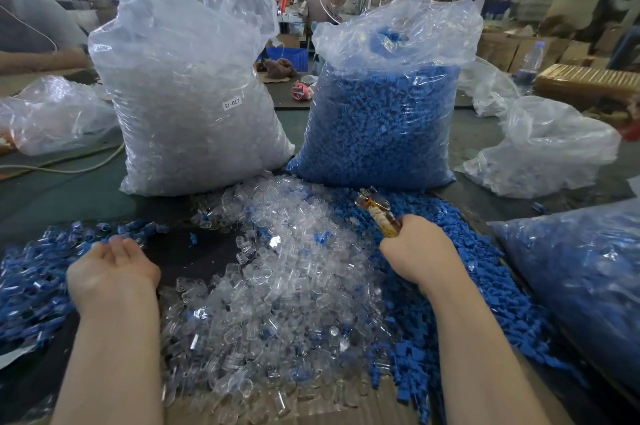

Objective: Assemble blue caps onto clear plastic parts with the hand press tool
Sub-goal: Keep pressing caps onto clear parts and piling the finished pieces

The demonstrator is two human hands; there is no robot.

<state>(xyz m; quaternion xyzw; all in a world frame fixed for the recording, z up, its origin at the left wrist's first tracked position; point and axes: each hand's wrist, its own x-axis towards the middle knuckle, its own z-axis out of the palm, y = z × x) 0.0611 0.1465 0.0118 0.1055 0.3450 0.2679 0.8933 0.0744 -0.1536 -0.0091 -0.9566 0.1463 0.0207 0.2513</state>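
- My right hand is clenched around the handle of the hand press tool, whose tip points away over the heaps.
- My left hand lies palm up with relaxed fingers, grasping nothing, at the near left.
- Between my hands spreads the pile of clear plastic parts; loose blue caps heap on its right.
- Assembled blue-capped pieces lie left.
- Farther off stand a bag of clear parts, labelled "SJ-017", and a bag of blue caps.
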